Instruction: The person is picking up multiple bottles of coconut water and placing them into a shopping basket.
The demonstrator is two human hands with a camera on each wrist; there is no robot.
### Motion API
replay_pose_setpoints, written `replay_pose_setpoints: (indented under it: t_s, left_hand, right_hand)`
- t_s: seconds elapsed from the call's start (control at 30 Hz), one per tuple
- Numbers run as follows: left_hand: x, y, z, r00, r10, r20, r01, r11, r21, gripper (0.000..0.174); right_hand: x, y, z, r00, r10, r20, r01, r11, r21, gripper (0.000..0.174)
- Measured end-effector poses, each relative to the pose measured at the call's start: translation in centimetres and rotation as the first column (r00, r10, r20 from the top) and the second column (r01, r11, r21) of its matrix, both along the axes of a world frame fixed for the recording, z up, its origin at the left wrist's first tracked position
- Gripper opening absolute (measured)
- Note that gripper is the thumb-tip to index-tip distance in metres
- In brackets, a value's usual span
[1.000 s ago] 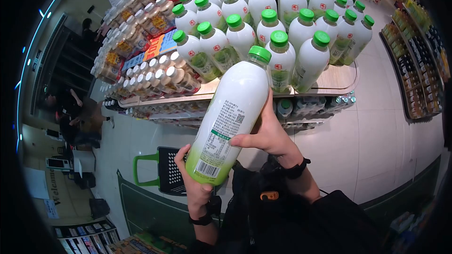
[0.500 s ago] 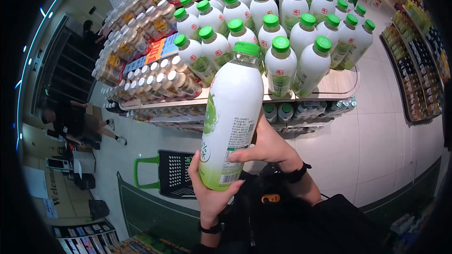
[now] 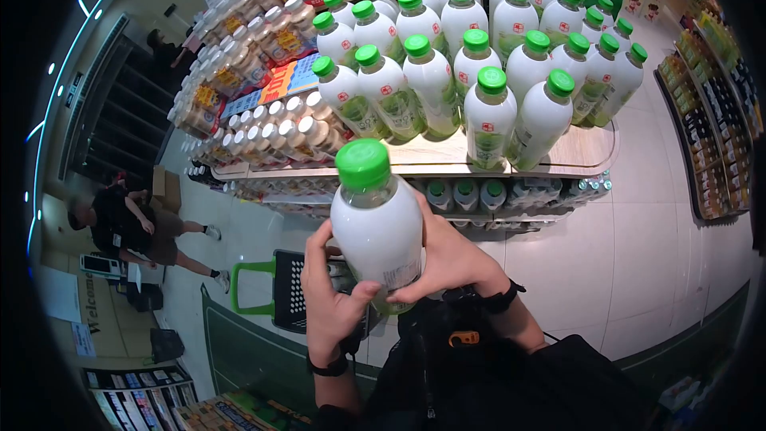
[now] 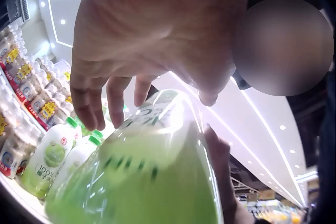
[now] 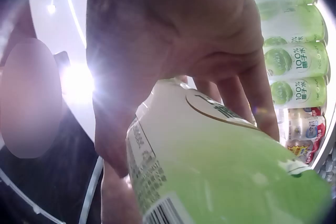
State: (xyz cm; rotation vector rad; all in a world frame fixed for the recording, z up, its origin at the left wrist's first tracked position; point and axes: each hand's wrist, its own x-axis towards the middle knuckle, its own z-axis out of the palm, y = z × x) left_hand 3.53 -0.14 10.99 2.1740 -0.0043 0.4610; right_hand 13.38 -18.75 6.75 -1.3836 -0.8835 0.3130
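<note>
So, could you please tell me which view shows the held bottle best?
The head view: only there does the held bottle show its green cap. The left wrist view gives a close look at its green lower part, and the right wrist view its green side with part of a barcode.

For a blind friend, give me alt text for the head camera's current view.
A person's left hand and right hand hold a green-capped white drink bottle before a store shelf of similar bottles. A green-handled black basket shows beyond the left hand.
</note>
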Motion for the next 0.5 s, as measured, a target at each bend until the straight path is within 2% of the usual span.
replay_pose_setpoints:
  t_s: [0.03, 0.1, 0.13, 0.2, 0.23, 0.27, 0.3, 0.33, 0.37, 0.43, 0.5]
  left_hand:
    - [0.9, -0.3, 0.7, 0.991, 0.008, 0.131, 0.001, 0.998, -0.07, 0.092]
    - [1.3, 1.0, 2.0, 0.979, -0.017, 0.205, 0.015, 1.0, 0.009, 0.08]
    - [1.0, 2.1, 2.3, 0.979, 0.0, 0.206, -0.003, 1.0, 0.014, 0.08]
    - [0.4, 4.0, 2.9, 0.985, 0.082, 0.152, -0.103, 0.985, 0.135, 0.058]
    - [0.0, 4.3, 3.1, 0.983, 0.1, 0.154, -0.122, 0.983, 0.137, 0.058]
    - [-0.4, 4.6, 3.5, 0.992, 0.106, 0.073, -0.11, 0.993, 0.052, 0.05]
    - [-0.9, 4.7, 4.0, 0.994, 0.107, -0.007, -0.107, 0.994, -0.038, 0.043]
    - [-1.4, 5.3, 4.4, 0.988, 0.153, -0.025, -0.151, 0.986, 0.067, 0.038]
    - [-1.9, 6.4, 4.0, 0.984, 0.177, -0.031, -0.174, 0.983, 0.064, 0.038]
    - [-3.6, 7.8, 2.6, 0.971, 0.223, -0.083, -0.207, 0.963, 0.17, 0.035]
    - [-5.2, 9.2, 0.6, 0.954, 0.288, -0.086, -0.272, 0.948, 0.165, 0.033]
  right_hand:
    - [-0.2, 0.3, 0.3, 1.0, 0.008, 0.002, -0.008, 1.0, 0.0, 0.125]
    - [-0.6, 1.4, 0.7, 0.98, 0.111, 0.163, -0.088, 0.986, -0.139, 0.124]
    - [-0.8, 1.9, 0.4, 0.98, 0.16, 0.117, -0.136, 0.972, -0.193, 0.12]
    - [-0.9, 2.6, 0.7, 0.973, 0.212, 0.096, -0.186, 0.956, -0.226, 0.117]
    - [-0.9, 3.0, 0.9, 0.967, 0.245, 0.071, -0.219, 0.94, -0.261, 0.115]
    - [-1.1, 3.5, 0.8, 0.963, 0.261, 0.072, -0.234, 0.936, -0.263, 0.115]
    - [-1.4, 3.8, 0.7, 0.951, 0.279, 0.133, -0.22, 0.913, -0.345, 0.114]
    - [-1.5, 4.3, 0.6, 0.934, 0.302, 0.194, -0.198, 0.885, -0.422, 0.113]
    - [-1.5, 5.3, 0.4, 0.927, 0.325, 0.187, -0.222, 0.878, -0.424, 0.113]
    - [-1.8, 6.6, 0.3, 0.907, 0.382, 0.177, -0.256, 0.835, -0.488, 0.11]
    - [-1.5, 8.9, -1.0, 0.885, 0.446, 0.13, -0.334, 0.805, -0.49, 0.103]
